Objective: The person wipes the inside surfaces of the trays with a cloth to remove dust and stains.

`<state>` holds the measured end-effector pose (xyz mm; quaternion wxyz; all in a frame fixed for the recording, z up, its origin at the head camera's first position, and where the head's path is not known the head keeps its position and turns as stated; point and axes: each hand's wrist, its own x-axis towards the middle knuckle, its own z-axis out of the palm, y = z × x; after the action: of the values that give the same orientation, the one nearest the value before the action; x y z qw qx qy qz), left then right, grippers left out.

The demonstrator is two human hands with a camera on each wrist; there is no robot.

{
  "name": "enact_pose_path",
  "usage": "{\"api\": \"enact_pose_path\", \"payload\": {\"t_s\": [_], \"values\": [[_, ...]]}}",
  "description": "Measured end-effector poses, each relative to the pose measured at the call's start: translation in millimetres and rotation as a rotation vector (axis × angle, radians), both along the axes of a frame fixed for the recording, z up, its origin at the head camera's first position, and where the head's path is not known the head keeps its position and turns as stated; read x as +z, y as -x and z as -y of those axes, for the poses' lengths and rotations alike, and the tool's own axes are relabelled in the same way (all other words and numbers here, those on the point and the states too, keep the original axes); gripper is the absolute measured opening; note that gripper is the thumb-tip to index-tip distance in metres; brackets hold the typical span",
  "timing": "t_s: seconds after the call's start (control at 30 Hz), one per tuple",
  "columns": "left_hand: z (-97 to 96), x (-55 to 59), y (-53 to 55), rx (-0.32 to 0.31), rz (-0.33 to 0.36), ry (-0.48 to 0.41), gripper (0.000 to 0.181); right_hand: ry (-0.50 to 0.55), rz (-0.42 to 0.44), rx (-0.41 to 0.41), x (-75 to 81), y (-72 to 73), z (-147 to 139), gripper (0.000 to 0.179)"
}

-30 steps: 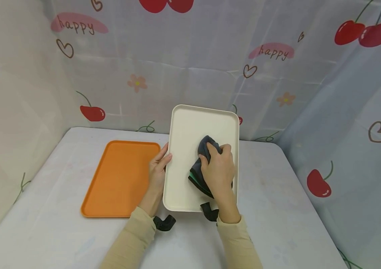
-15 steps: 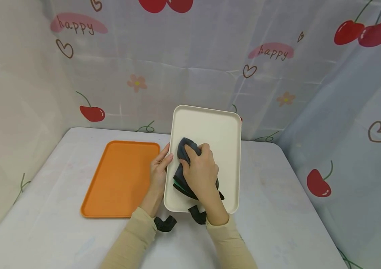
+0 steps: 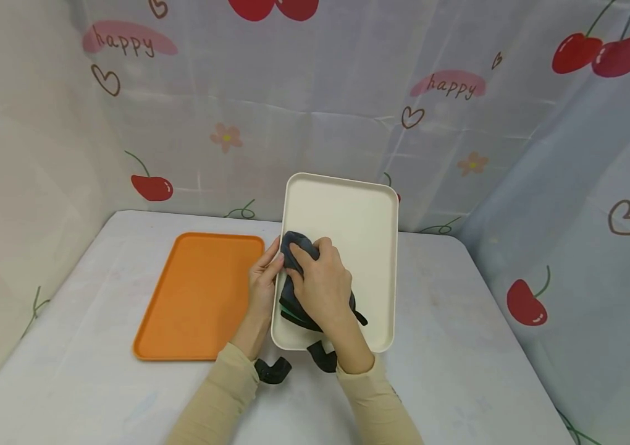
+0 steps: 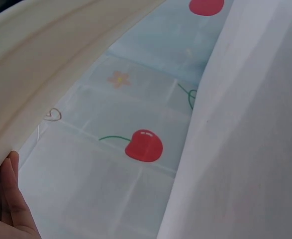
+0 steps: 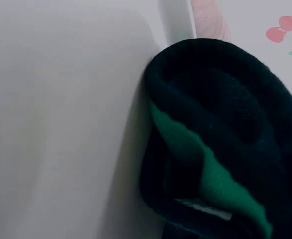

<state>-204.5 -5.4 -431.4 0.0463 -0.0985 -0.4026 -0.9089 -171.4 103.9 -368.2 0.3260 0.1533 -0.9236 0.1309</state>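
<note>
In the head view a cream tray [image 3: 362, 247] is held up at a tilt over the table. My left hand [image 3: 260, 290] grips its left edge, thumb on the front and fingers behind. My right hand [image 3: 323, 287] pinches a folded dark grey cloth [image 3: 299, 242] against the tray's inner face, close to the left rim. In the right wrist view the cloth [image 5: 220, 104] shows a black border and a green underside; the right hand's fingers are hidden there. The left wrist view shows the tray's underside [image 4: 46, 59] with fingertips [image 4: 14, 199] at its edge.
An orange tray [image 3: 204, 296] lies flat on the white-covered table [image 3: 448, 346], left of the cream one. A curtain [image 3: 337, 142] printed with cherries hangs behind the table. Black wrist mounts [image 3: 273, 371] stick out near both sleeves.
My right hand has slid the cloth leftward across the cream tray, from right of its middle to the left rim. The left hand and tray have barely moved.
</note>
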Motion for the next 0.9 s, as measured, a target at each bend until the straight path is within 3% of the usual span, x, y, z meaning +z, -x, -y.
{"api": "enact_pose_path", "payload": {"t_s": [0.53,0.9], "values": [[2.1,0.7,1.7,0.02,0.022,0.004,0.046,0.02,0.062,-0.006,0.9,0.8,-5.6,0.04],[6.5,0.5,4.3,0.081,0.053,0.042,0.044,0.055,0.193,-0.068,6.4,-5.7,-20.9,0.043]]}}
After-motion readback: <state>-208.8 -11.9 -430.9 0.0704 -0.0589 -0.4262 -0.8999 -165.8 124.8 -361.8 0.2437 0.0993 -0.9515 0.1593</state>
